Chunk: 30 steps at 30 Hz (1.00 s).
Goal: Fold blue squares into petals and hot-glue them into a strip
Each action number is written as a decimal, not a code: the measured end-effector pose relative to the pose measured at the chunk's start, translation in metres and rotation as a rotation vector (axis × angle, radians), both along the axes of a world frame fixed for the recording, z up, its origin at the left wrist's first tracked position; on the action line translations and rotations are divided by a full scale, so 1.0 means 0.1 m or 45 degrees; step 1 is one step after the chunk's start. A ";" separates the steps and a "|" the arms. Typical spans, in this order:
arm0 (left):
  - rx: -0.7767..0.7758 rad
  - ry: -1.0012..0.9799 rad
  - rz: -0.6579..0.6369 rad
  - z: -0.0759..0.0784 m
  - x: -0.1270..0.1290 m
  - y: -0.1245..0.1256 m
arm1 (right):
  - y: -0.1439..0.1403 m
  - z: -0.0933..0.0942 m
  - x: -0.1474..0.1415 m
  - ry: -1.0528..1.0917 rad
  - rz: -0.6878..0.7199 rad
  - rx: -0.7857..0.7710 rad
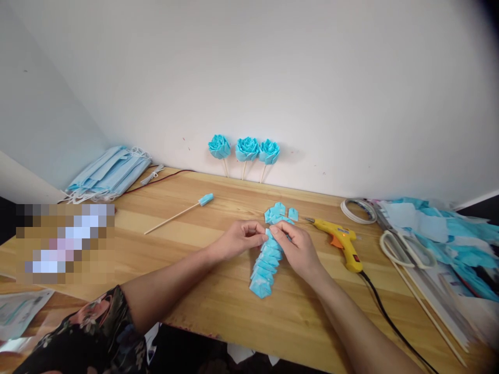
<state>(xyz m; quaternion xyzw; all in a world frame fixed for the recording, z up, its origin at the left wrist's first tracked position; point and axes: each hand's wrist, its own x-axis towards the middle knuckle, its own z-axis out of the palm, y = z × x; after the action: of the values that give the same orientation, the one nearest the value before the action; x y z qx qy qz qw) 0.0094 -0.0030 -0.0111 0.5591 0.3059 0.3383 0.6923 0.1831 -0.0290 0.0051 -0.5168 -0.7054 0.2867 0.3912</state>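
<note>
My left hand (246, 240) and my right hand (295, 246) meet over the table, thumbs and fingertips pinched on a small blue fabric petal (270, 236). Directly below it, a row of overlapping blue petals (265, 267) runs down toward me on the wood. Behind my fingers lies a loose cluster of blue petals (275, 212), with a single petal (293, 214) just right of it. A wooden stick with a blue wrapped tip (206, 199) rests to the left. To the right lies a yellow hot glue gun (339, 236), its nozzle pointing left.
Three blue fabric roses on sticks (247, 149) lean against the wall. A stack of face masks (109, 171) is at back left. Scissors (407, 248), a roll of white tape (357, 211), wooden sticks (431, 311) and blue fabric scraps (440, 223) fill the right side. The glue gun's cord (384, 311) trails toward me.
</note>
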 end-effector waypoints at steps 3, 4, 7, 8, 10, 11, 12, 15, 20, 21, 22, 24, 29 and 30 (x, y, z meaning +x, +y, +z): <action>0.000 -0.023 0.040 0.01 -0.01 0.01 | 0.02 -0.05 0.03 0.055 -0.056 -0.040; -0.003 -0.028 0.057 0.01 -0.01 0.01 | 0.03 -0.06 0.04 0.090 -0.075 -0.053; -0.016 -0.050 0.125 0.02 -0.01 0.02 | 0.06 -0.10 0.07 0.196 -0.078 -0.088; -0.020 -0.056 0.148 0.02 -0.02 0.03 | 0.07 -0.10 0.08 0.218 -0.063 -0.104; -0.020 -0.057 0.178 0.02 -0.02 0.03 | 0.08 -0.11 0.08 0.243 -0.040 -0.125; -0.018 -0.051 0.183 0.02 -0.02 0.04 | 0.07 -0.11 0.08 0.247 -0.041 -0.127; -0.015 -0.044 0.182 0.02 -0.02 0.04 | 0.07 -0.11 0.08 0.250 -0.047 -0.126; 0.005 -0.017 0.146 0.02 -0.02 0.03 | 0.05 -0.08 0.07 0.249 -0.046 -0.137; 0.069 0.011 0.072 0.05 -0.03 0.02 | 0.02 -0.01 0.03 0.226 -0.030 -0.137; 0.061 0.012 0.063 0.05 -0.03 0.01 | 0.01 0.00 0.03 0.224 -0.030 -0.129; 0.043 0.010 0.057 0.05 -0.02 0.01 | 0.01 0.00 0.03 0.220 -0.029 -0.124; -0.001 0.005 0.054 0.05 -0.02 0.01 | 0.01 -0.01 0.03 0.208 -0.047 -0.114; -0.002 0.016 0.050 0.00 0.00 0.01 | 0.02 -0.03 0.04 0.221 -0.041 -0.128; 0.005 0.026 0.035 -0.01 0.00 0.01 | 0.01 -0.02 0.03 0.212 -0.014 -0.143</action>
<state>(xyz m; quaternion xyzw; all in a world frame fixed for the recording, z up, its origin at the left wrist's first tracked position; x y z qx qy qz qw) 0.0091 -0.0018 -0.0116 0.5595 0.3200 0.3429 0.6833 0.1863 -0.0276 0.0032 -0.5161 -0.6505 0.3655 0.4206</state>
